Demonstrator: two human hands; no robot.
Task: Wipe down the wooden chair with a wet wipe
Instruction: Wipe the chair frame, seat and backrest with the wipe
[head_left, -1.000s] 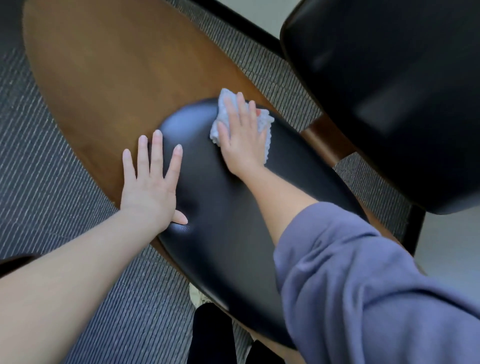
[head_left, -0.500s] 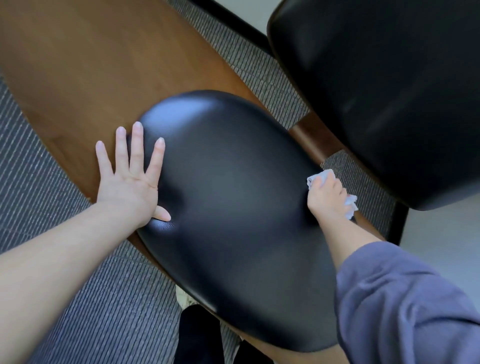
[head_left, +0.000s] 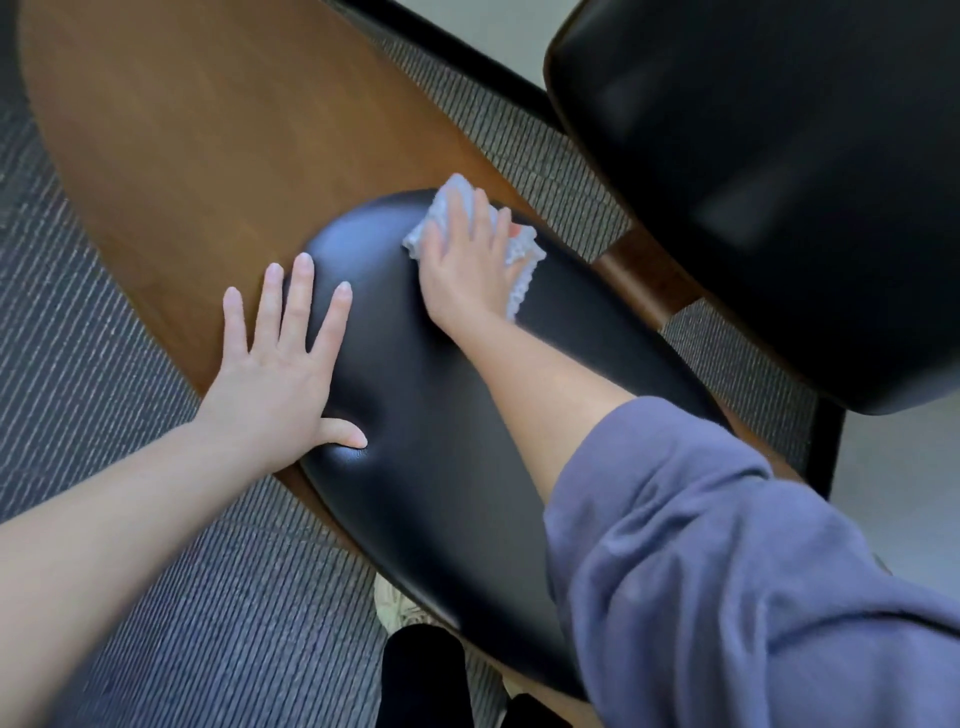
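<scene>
Grey striped carpet under wooden chair: left hand open, flat on black cushion; right hand presses wet wipe flat at cushion's far end.

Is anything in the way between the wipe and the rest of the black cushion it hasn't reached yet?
Only the person's own left hand, pressed flat on the black cushion edge near the wood. The right hand presses the wet wipe at the cushion's far end; nothing else lies on it.

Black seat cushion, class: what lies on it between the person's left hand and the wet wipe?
In the head view, only bare black seat cushion separates the left hand from the wet wipe.
</scene>
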